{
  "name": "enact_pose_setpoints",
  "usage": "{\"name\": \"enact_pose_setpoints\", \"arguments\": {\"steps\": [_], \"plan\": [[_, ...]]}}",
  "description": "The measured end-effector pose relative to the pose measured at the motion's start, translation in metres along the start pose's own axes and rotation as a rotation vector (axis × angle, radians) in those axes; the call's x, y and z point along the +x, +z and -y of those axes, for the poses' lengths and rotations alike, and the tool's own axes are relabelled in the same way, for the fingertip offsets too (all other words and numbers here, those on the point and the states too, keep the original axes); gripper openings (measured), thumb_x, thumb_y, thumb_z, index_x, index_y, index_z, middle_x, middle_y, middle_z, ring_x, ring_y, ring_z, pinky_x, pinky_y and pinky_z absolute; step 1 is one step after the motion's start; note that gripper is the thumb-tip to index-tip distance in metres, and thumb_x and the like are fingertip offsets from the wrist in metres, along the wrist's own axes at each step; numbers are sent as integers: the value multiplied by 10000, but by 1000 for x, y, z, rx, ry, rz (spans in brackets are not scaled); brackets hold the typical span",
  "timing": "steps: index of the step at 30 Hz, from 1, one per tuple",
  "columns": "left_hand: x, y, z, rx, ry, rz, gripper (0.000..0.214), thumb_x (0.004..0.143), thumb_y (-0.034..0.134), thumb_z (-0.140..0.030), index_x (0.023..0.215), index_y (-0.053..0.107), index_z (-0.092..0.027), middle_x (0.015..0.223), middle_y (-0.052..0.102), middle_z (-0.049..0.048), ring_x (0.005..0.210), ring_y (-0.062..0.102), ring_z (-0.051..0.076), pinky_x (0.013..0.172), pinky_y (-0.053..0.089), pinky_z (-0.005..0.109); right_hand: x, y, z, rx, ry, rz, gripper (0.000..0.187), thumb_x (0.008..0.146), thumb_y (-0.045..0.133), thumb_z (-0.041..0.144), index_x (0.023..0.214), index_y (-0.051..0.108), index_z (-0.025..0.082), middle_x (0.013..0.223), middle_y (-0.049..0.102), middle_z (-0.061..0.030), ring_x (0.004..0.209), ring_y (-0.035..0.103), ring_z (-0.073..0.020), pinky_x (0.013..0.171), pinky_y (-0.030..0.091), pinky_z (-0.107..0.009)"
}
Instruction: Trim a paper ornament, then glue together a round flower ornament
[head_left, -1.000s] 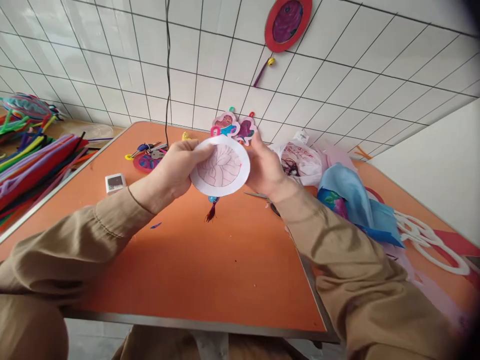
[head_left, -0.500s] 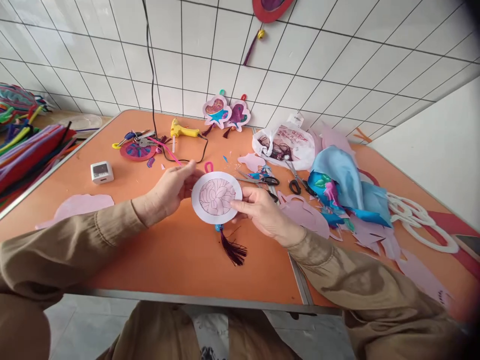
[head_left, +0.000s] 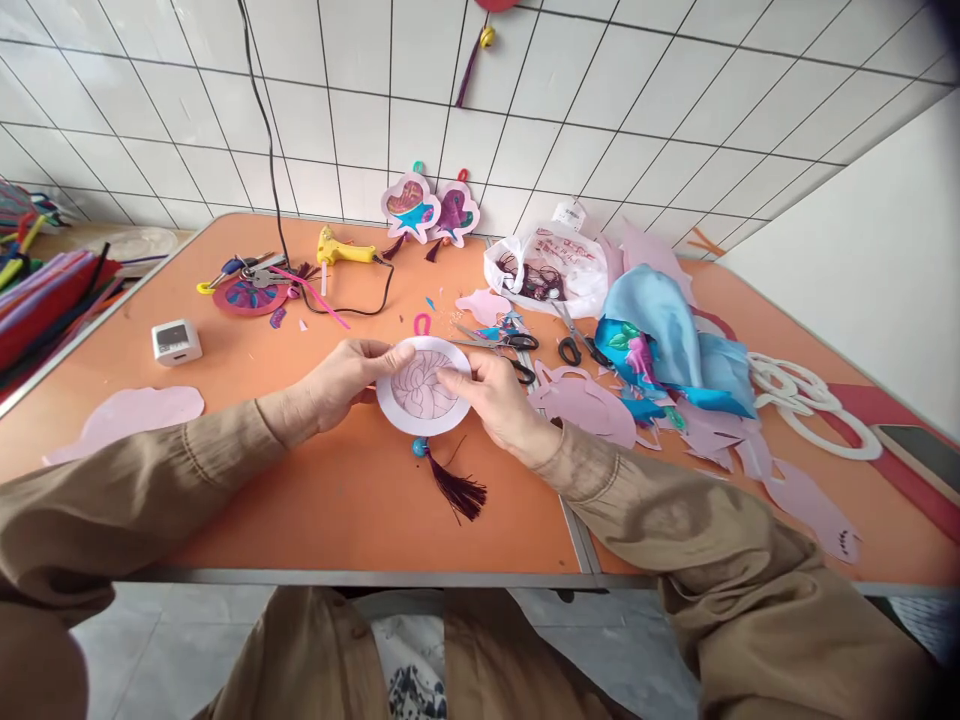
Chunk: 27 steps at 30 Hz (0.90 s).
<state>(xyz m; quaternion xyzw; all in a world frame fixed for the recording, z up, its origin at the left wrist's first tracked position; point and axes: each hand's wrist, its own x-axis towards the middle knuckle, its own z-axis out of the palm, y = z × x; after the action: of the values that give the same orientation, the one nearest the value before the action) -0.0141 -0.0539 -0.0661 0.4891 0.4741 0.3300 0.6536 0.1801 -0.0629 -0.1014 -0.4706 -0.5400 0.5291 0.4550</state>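
Note:
A round white-rimmed ornament [head_left: 422, 398] with a pink, line-patterned centre is held between my two hands, above the orange table [head_left: 315, 510]. My left hand [head_left: 349, 382] grips its left edge, thumb on the front face. On the other side my right hand [head_left: 502, 400] pinches the right part, its thumb resting on the pink centre. Below the disc hang a blue bead [head_left: 419, 447] and a dark purple tassel [head_left: 459, 488]. A pink loop [head_left: 422, 323] sticks up at the top. The fingers behind the disc are hidden.
Behind lie a yellow glue gun [head_left: 345, 248], keys [head_left: 266, 277] and a small white box [head_left: 176, 342]. To the right are scissors [head_left: 510, 342], a white plastic bag [head_left: 581, 265], pink scraps [head_left: 589, 405], blue cloth [head_left: 656, 310] and white rings [head_left: 825, 420]. Butterfly-shaped ornaments [head_left: 411, 207] lean on the wall.
My left hand has closed on the disc's left edge, its thumb now on the front. The right thumb has slid further onto the pink centre. The view has shifted slightly.

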Motion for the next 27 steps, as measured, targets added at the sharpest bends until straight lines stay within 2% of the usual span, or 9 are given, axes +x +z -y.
{"name": "enact_pose_setpoints", "arguments": {"steps": [3, 5, 9, 13, 18, 20, 23, 27], "plan": [[-2, -2, 4, 90, -73, 0, 406, 545, 922, -345, 821, 753, -100, 729, 735, 89, 612, 654, 166, 542, 507, 257, 1, -1, -2, -7, -39, -25, 351, 680, 771, 487, 707, 618, 173, 666, 581, 22, 645, 510, -121, 591, 436, -276], [-3, -2, 7, 166, -80, -10, 337, 567, 903, -306, 771, 735, -96, 641, 703, 72, 512, 596, 135, 469, 452, 233, 1, -2, -3, -57, -67, -22, 364, 721, 729, 495, 646, 552, 185, 610, 494, 40, 602, 443, -108, 545, 377, -266], [-6, -3, 8, 206, -40, 2, 371, 677, 836, -453, 708, 693, -113, 542, 628, 41, 434, 512, 105, 406, 363, 216, -1, -3, -3, -234, -149, -5, 444, 764, 676, 491, 576, 383, 216, 578, 325, 61, 560, 318, -90, 500, 239, -263], [-8, -2, 7, 64, 9, 6, 545, 737, 722, -658, 784, 705, -114, 671, 677, 73, 575, 611, 158, 500, 451, 253, -5, -3, -1, -296, -203, 61, 449, 810, 625, 486, 585, 336, 226, 578, 310, 63, 551, 300, -87, 501, 235, -263], [-5, -2, 19, 3, 100, 7, 492, 652, 825, -594, 648, 648, -135, 611, 635, 28, 555, 563, 127, 531, 452, 246, -7, -2, -7, -325, -239, 82, 467, 837, 615, 514, 594, 343, 222, 591, 297, 61, 557, 294, -88, 506, 223, -269], [-3, -3, 24, -15, 111, -21, 529, 691, 767, -649, 614, 638, -142, 586, 624, 34, 558, 574, 143, 544, 471, 264, -7, -2, -9, -328, -254, 88, 468, 851, 602, 517, 598, 343, 220, 596, 305, 57, 565, 301, -91, 513, 223, -271], [-3, -5, 26, -68, 124, -17, 611, 711, 669, -755, 663, 664, -146, 616, 645, 51, 605, 617, 180, 588, 510, 299, -8, -1, -10, -344, -274, 73, 466, 851, 598, 496, 592, 326, 221, 595, 292, 55, 572, 285, -94, 523, 215, -278], [-4, -5, 24, 111, 149, 40, 479, 615, 858, -556, 700, 674, -123, 656, 657, 32, 587, 576, 134, 564, 461, 250, -10, 0, -7, -288, -256, 110, 412, 859, 580, 490, 624, 379, 218, 621, 316, 47, 589, 300, -101, 528, 231, -278]]}}
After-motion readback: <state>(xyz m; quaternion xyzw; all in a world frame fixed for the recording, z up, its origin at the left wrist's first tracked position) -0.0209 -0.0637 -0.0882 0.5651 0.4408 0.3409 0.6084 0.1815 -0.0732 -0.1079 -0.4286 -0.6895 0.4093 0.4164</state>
